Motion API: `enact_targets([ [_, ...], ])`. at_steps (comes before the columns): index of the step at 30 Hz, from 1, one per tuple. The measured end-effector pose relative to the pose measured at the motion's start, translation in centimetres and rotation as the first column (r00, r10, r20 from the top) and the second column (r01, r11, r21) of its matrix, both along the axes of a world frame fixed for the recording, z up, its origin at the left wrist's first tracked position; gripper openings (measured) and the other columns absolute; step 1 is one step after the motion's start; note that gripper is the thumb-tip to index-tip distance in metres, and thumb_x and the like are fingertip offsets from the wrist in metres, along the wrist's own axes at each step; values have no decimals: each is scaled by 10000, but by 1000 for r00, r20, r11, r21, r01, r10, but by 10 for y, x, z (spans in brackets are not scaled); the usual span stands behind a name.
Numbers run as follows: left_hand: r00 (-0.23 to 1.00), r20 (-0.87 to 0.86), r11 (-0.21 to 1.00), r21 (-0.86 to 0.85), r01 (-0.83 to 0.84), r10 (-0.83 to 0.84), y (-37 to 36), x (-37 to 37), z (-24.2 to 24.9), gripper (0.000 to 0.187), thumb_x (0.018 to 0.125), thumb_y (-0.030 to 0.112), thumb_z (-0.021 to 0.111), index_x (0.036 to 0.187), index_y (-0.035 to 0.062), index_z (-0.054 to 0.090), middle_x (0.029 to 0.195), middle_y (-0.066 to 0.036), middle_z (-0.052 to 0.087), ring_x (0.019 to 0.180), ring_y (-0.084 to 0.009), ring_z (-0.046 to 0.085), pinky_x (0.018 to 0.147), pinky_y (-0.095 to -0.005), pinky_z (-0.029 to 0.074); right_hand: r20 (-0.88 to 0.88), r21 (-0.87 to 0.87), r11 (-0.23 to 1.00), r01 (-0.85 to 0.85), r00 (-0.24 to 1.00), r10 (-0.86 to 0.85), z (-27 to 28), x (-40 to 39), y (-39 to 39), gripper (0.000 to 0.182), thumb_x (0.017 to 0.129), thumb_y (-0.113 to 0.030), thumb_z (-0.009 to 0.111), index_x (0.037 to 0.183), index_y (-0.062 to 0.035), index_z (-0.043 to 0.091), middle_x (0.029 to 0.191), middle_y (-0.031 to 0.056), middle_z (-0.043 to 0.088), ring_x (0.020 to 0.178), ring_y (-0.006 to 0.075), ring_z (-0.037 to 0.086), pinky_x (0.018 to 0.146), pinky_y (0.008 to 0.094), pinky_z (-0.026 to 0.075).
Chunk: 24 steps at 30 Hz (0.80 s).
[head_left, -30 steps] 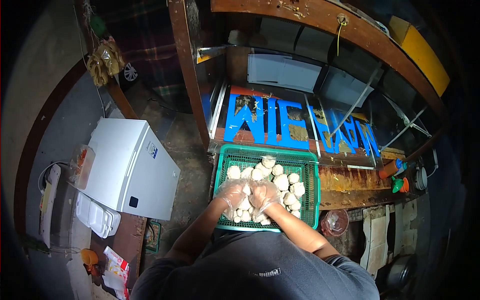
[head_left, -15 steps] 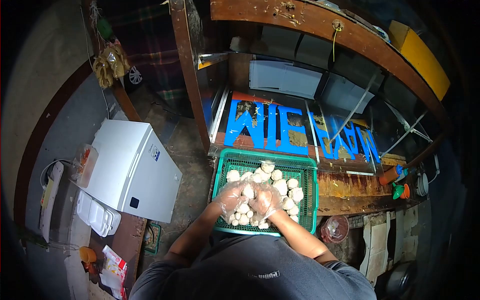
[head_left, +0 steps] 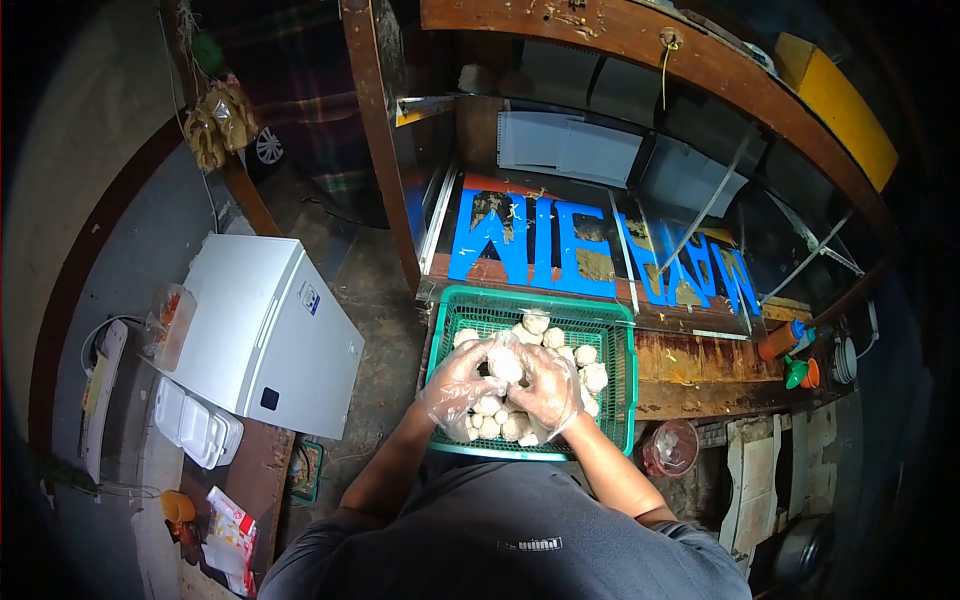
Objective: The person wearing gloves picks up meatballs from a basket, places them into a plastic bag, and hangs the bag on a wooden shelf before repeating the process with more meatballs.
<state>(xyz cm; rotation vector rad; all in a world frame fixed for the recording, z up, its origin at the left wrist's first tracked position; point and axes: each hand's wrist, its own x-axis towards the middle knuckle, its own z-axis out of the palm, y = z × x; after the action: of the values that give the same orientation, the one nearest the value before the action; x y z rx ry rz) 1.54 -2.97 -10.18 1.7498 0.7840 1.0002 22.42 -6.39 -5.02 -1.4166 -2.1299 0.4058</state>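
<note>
1. Off-white lumpy ball (head_left: 505, 364), up between 2 hands right now, above the middle of the green plastic basket (head_left: 622, 385)! The left hand (head_left: 464, 378) has its fingers on 1 side, the right hand (head_left: 550, 385) on the other; the pair grasp it between them, more a fingertip hold than a fist.

2. Danger number 1: a slip. Those thin clear plastic gloves (head_left: 434, 402) look baggy, and loose film could slide on a rounded surface. If either hand eased off, I'd expect a tumble onto the pile below.

3. Danger number 2: a squeeze. If it's as soft as it looks, pressure from 2 sides could dent it or break bits away. How hard those fingers press, I can't tell from here.

4. Danger number 3: the glove cuffs, hanging close to the small balls (head_left: 489, 428). A low sweep could catch and scatter a few, though the basket walls would probably stop them.

5. And the look of it! Roughly round, nearly white where the light strikes, clearly bigger than the small balls. Glare blurs its surface; the larger balls (head_left: 594, 377) over by the basket's right wall show cream, bumpy skins.
</note>
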Motion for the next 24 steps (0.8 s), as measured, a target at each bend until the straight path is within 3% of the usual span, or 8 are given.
enact_targets([
  [4, 956, 290, 987, -134, 89, -47, -6, 0, 3, 735, 768, -23, 791, 1411, -42, 436, 1339, -135, 485, 1264, -254, 516, 1041, -388, 478, -161, 7, 1000, -25, 987, 25, 19, -1, -11, 618, 735, -234, 704, 1311, -56, 567, 1216, 181, 608, 1078, 382, 598, 932, 451, 492],
  [6, 844, 536, 871, -400, 284, -29, -9, -6, 3, 687, 791, 2, 786, 1385, -33, 443, 1276, -126, 542, 1206, -231, 556, 998, -370, 499, -190, 36, 999, -36, 981, 42, 21, -3, -14, 594, 744, -202, 702, 1302, -45, 569, 1211, 185, 607, 1079, 388, 608, 925, 445, 504],
  [7, 811, 584, 860, -405, 310, -18, -14, -8, 8, 673, 778, -53, 772, 1367, -29, 448, 1287, -128, 547, 1180, -236, 577, 994, -379, 509, -200, 12, 999, -46, 979, 47, 24, -3, -18, 594, 757, -209, 702, 1309, -38, 562, 1228, 194, 599, 1093, 387, 601, 937, 436, 499],
  [12, 837, 548, 882, -398, 254, 6, -27, -17, 5, 643, 786, -106, 732, 1359, -27, 452, 1300, -133, 538, 1188, -247, 570, 1000, -380, 518, -319, -69, 993, -97, 945, 71, 20, -4, -29, 624, 781, -218, 711, 1352, -38, 533, 1292, 210, 578, 1173, 389, 568, 989, 444, 471],
  [16, 822, 565, 858, -455, 238, 72, -34, -22, 11, 609, 799, -111, 716, 1346, -28, 462, 1292, -134, 537, 1190, -241, 571, 973, -367, 534, -405, -84, 993, -88, 913, 47, 4, -10, -33, 582, 781, -164, 730, 1320, -29, 560, 1218, 204, 620, 1126, 376, 597, 951, 430, 493],
  [19, 783, 609, 779, -550, 299, 129, -35, -27, 13, 573, 813, -116, 702, 1332, -29, 476, 1294, -134, 539, 1183, -236, 574, 975, -361, 530, -491, -19, 998, -56, 870, 39, 10, -18, -38, 485, 842, -114, 703, 1300, -14, 577, 1142, 168, 652, 956, 297, 667, 818, 344, 533],
  [23, 856, 507, 871, -461, 170, 101, -35, -31, 18, 542, 829, -118, 689, 1326, -39, 486, 1302, -142, 543, 1198, -244, 569, 1004, -365, 519, -643, -131, 991, -33, 764, -60, -1, -27, -39, 431, 873, -96, 681, 1280, 10, 586, 1096, 168, 675, 921, 264, 679, 813, 333, 532],
  [24, 856, 509, 878, -445, 173, 89, -36, -32, 18, 542, 829, -118, 689, 1326, -39, 486, 1302, -142, 543, 1198, -244, 569, 1004, -365, 519, -663, -66, 996, -57, 749, 0, -15, -27, -37, 418, 925, -55, 646, 1318, 43, 544, 1054, 119, 626, 894, 176, 651, 787, 299, 557],
])
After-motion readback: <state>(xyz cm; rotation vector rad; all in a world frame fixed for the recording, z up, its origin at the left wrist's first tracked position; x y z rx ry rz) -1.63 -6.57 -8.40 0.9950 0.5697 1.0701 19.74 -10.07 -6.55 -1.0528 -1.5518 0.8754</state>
